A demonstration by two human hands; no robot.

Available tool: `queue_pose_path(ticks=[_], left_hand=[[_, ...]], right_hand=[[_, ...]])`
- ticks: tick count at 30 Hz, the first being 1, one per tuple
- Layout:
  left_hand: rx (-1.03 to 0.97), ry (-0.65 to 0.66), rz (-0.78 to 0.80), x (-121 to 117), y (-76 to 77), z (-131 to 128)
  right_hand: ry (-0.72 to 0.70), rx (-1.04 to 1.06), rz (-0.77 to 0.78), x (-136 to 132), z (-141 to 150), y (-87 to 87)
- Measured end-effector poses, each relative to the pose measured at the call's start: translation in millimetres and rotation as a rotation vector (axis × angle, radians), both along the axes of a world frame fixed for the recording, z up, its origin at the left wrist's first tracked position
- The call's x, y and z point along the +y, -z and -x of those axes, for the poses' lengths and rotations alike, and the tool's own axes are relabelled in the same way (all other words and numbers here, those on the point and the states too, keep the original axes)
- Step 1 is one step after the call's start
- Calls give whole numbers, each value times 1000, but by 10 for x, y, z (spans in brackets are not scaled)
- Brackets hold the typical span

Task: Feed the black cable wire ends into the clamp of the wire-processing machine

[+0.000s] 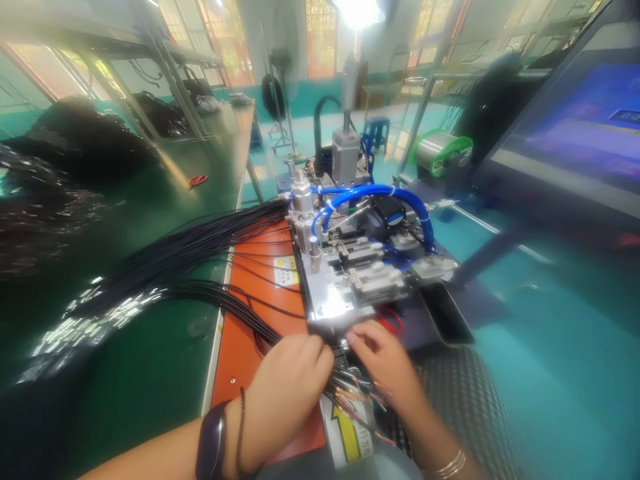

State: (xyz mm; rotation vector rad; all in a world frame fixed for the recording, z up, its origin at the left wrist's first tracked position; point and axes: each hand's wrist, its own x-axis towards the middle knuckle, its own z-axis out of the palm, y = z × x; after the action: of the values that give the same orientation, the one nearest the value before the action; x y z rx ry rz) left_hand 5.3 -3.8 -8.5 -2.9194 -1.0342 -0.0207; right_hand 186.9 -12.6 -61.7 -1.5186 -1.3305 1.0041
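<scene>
My left hand point(293, 380) is closed around a bundle of black cables point(245, 312) that runs in from the left over an orange machine base point(270, 267). Stripped cable ends with thin coloured wires point(353, 393) fan out past its fingers, between both hands. Beside it, my right hand point(387, 363) has thumb and forefinger brought together at the front edge of a metal machine point(333, 300). What those fingertips hold is too small to make out. A second, larger bundle of black cables point(200, 243) reaches the machine from the left, in shiny wrapping lower down.
Blue air hoses point(390, 191) arch over the machine. A phone-like dark slab point(445, 312) lies right of it, above a dark woven surface point(465, 393). Red-handled snips point(198, 181) lie on the green table point(175, 360). A green-rimmed spool point(443, 153) and a screen point(590, 120) stand to the right.
</scene>
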Motion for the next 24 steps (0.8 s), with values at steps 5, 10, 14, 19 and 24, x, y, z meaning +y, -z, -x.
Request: queue_pose_path(ticks=[5, 10, 14, 19, 24], left_hand=[[22, -27, -81, -98, -14, -8], [38, -100, -186, -252, 5, 14], [36, -115, -160, -249, -14, 20], [41, -146, -38, -182, -73, 9], [44, -195, 57, -108, -121, 11]], right_hand=[[44, -11, 66, 11, 55, 3], [70, -16, 52, -40, -4, 11], [-248, -96, -235, -185, -171, -87], [-570, -87, -452, -269, -291, -183], [-521, -68, -544, -254, -202, -137]])
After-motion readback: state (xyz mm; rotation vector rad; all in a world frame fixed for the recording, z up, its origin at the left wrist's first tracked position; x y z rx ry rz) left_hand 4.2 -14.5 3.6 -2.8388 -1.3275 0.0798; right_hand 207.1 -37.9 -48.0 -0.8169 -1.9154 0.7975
